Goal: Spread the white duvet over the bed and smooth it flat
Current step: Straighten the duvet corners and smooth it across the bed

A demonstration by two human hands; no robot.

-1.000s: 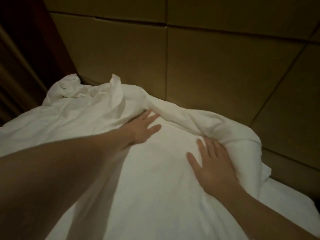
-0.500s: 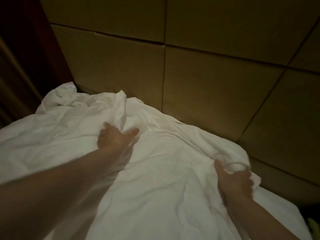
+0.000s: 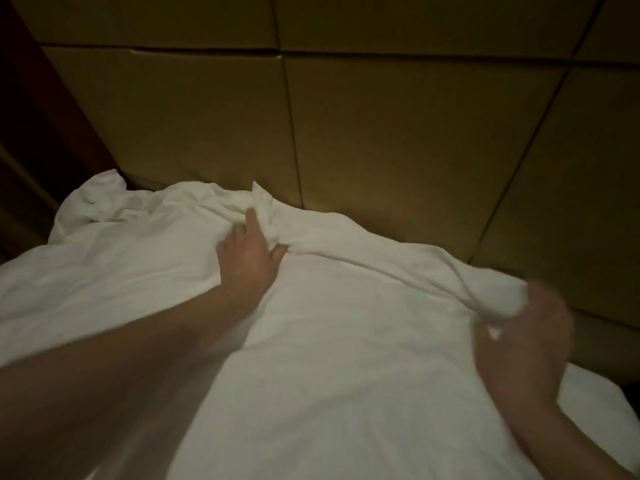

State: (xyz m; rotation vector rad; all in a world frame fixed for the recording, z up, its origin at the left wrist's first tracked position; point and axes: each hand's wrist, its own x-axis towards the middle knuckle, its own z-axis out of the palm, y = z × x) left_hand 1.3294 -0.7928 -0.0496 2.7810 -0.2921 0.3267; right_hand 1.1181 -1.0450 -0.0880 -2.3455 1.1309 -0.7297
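along the padded headboard [image 3: 398, 140], both hands' grip on the bunched white duvet [image 3: 346, 358]

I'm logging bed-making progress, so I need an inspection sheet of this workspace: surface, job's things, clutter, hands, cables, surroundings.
Surface: bed, covered by the duvet; the bed itself is barely seen.
Job's things: white duvet, flat in the middle, bunched and wrinkled along the edge by the wall.
Clutter: nothing seen.
Hands: left hand grips a bunched fold; right hand, blurred, grips the edge.
Cables: nothing seen.
Surroundings: padded tan wall panels behind the bed; dark wood trim at left; dim light.
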